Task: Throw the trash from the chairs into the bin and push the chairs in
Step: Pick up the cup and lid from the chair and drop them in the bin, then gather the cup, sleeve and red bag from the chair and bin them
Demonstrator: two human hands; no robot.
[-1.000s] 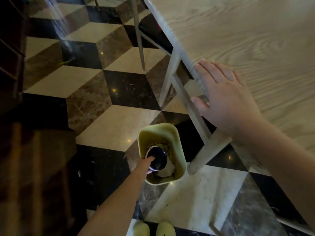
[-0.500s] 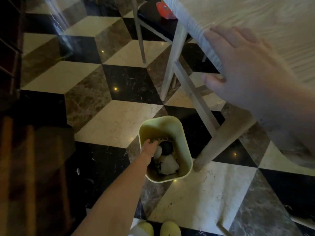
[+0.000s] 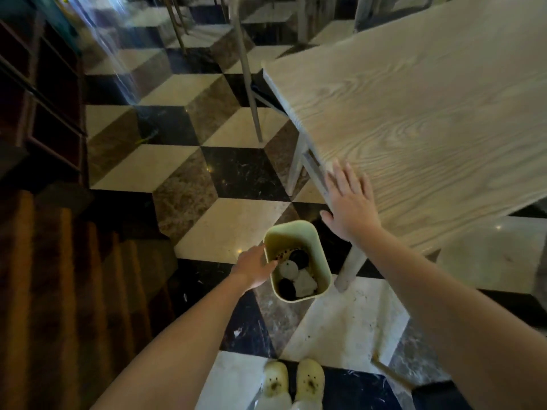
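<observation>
With the trash (image 3: 291,276) lying in the bin (image 3: 321,255) near your feet, your empty left hand (image 3: 256,269) loosely spread at its rim and right hand (image 3: 349,204) flat-fingered on the table (image 3: 429,113), chairs remain.

Bin (image 3: 314,238): we see pale yellow-green.
Trash (image 3: 296,275): we see black and white.
Floor (image 3: 236,173): we see black, cream, brown cube pattern.
Table (image 3: 429,119): pale wood grain.
Shoes (image 3: 293,383): cream.

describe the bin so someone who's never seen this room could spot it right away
Find the pale wooden table on the checkered floor; the bin stands on the floor beside its near leg. It is a small pale green rounded tub holding black and white trash, with the left hand at its rim.
</observation>
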